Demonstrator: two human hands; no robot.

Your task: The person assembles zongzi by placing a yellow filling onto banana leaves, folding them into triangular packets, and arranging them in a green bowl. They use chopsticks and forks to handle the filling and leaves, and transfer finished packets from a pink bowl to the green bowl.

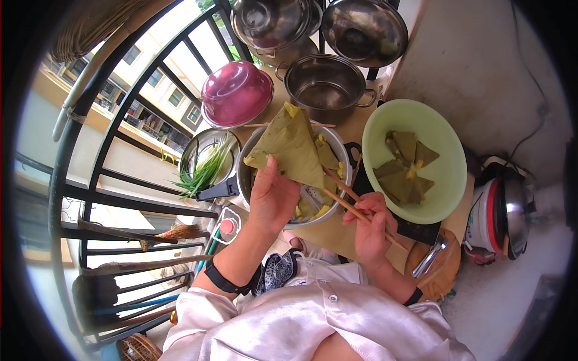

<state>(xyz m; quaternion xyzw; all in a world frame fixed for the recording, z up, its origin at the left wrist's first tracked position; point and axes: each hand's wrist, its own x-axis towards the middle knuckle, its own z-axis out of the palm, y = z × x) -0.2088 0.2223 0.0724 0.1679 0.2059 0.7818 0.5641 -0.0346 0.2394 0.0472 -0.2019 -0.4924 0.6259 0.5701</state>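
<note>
My left hand (274, 195) holds up a large triangular leaf-wrapped parcel (289, 147), olive green, tilted with one corner pointing away from me. A pair of wooden chopsticks (355, 207) is gripped in my right hand (372, 231). Their tips reach the parcel's lower right corner; whether they pinch it I cannot tell. Beneath both hands stands a silver pot (245, 180), partly hidden by the parcel, with more green leaf and yellow bits inside. To the right, a pale green basin (454, 162) contains several folded leaf parcels (398, 180) with yellow bits among them.
At the back are an empty steel pot (325, 84), steel lids (364, 33) and an upturned pink basin (235, 93). Green onions (211, 165) lie in a pan on the left beside black railings (108, 150). An electric cooker (494, 216) stands against the right wall.
</note>
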